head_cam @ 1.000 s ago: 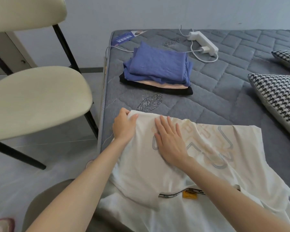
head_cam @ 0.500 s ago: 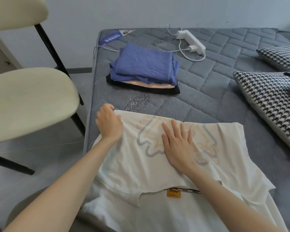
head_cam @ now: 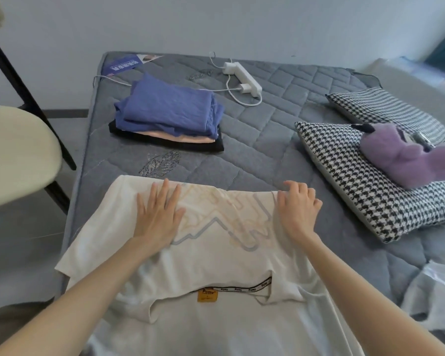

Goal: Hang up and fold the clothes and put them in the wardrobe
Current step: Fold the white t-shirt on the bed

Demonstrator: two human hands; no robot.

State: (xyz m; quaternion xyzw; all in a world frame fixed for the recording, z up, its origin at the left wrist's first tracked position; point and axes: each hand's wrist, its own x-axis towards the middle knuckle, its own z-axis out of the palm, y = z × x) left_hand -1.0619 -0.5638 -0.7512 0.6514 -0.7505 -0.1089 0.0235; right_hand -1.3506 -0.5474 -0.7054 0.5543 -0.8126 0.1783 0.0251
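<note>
two slender bare forearms; left hand (head_cam: pixel 159 217) and right hand (head_cam: pixel 297 211) bare too, fingers long.

— What is lying at the far end of the grey quilted mattress (head_cam: pixel 280 150)?
— A white power strip (head_cam: pixel 243 78) is lying there, with a blue leaflet (head_cam: pixel 123 65) near the corner.
— And off to the sides?
— A purple plush toy (head_cam: pixel 406 158) is resting on the nearer houndstooth pillow (head_cam: pixel 350 181), and a cream chair (head_cam: pixel 16 152) is standing on the left

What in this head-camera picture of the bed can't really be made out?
In the head view:
- Whether the right hand pinches the white T-shirt edge: its curled fingers hide the cloth beneath.
- Folded pile: the blue garment on top covers the peach and black layers.
- Yellow label: small print too tiny.
- Chair: cut off by the left edge.
- Purple plush: blurred, cut by the right edge.
- Wardrobe: not in view.
</note>
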